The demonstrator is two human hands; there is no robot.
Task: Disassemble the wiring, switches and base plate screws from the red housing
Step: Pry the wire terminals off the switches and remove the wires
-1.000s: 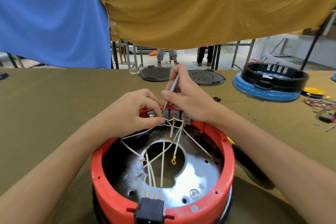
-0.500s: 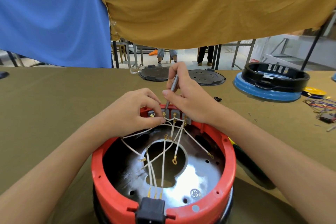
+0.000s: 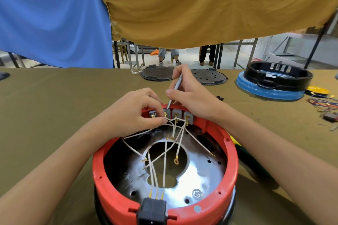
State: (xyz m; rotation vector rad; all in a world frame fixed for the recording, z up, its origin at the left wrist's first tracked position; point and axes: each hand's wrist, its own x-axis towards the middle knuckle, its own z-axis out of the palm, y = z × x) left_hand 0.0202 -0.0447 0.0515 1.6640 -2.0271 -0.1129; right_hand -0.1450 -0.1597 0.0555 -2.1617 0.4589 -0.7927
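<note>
**Terminal being worked loose at the switch row**

Little has changed over the last second: both hands have stayed at the far wall of the housing (image 3: 117, 184), and the tool tip has kept to the same terminal, with only a slight shift of the view. This is judged to mean that the connector has not yet come free, so the wiring step is still in hand, and no switch or screw removal is seen.

The housing sits on the table (image 3: 54, 107) directly before the person, open side up. The left hand (image 3: 135, 113) is curled, with thumb and forefinger pinching a white wire (image 3: 174, 128) just below its brass terminal. A thin metal tool (image 3: 176, 87) is held pen-fashion by the right hand (image 3: 192, 95), its fingers closed round the shaft and the tip set against that terminal.

Four grey switches (image 3: 188, 117) can be counted along the far wall, the leftmost partly hidden by the fingers. Three wires enter the black plug (image 3: 152, 212) at the near rim. One screw (image 3: 197, 193) is seen in the base plate (image 3: 197, 173); others cannot be made out. One loose ring terminal (image 3: 176, 161) hangs over the centre opening.
</note>
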